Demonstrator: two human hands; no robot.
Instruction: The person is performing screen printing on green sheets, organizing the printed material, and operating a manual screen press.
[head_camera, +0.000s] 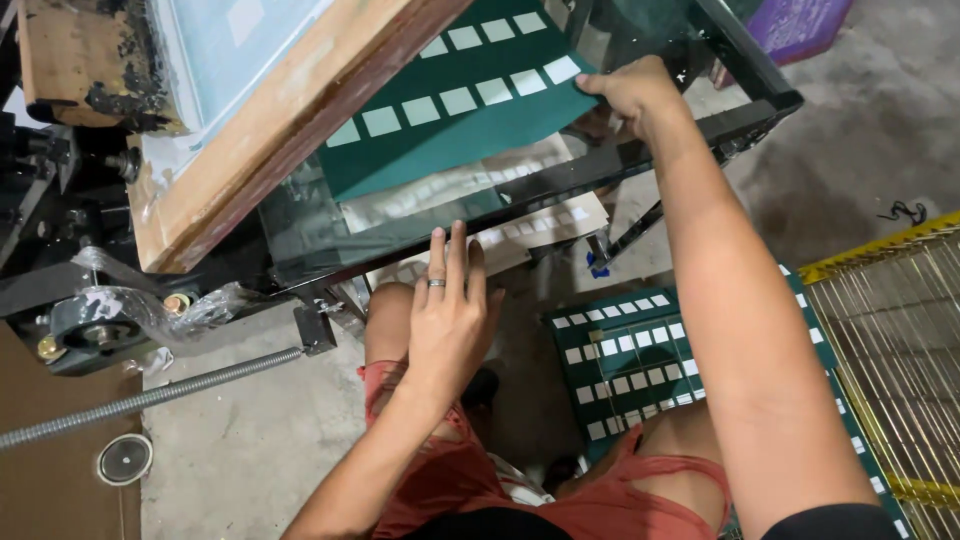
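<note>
1. Screen-printing press: a wooden-framed printing screen (270, 110), hinged up and tilted clear of the dark flat printing bed (420, 225) beneath it. Judged state: the screen is lifted, so the bed is open for handling sheets.
2. Yellow wire drying rack (895, 330), at the person's right, just beside the stack below. No sheet can be seen on it in the part that shows.
3. Dark green fabric sheet printed with rows of white rectangles (450, 110), lying on the bed, its right edge raised. The print already shows on it, so the printing of this piece looks done; it is not yet off the bed.
4. Stack of matching green printed sheets (625, 365), low down by the person's right knee, well apart from the bed. Judged to be finished pieces; how many are left to print cannot be told.
5. Right hand (632, 92): fingers closed in a narrow pinch on the right edge of the green sheet on the bed.
6. Left hand (450, 315): flat and spread, ring on one finger, fingertips resting on the near edge of the bed; it grips nothing.
7. Threaded steel rod (150, 398), lying across the concrete floor at the left.
</note>
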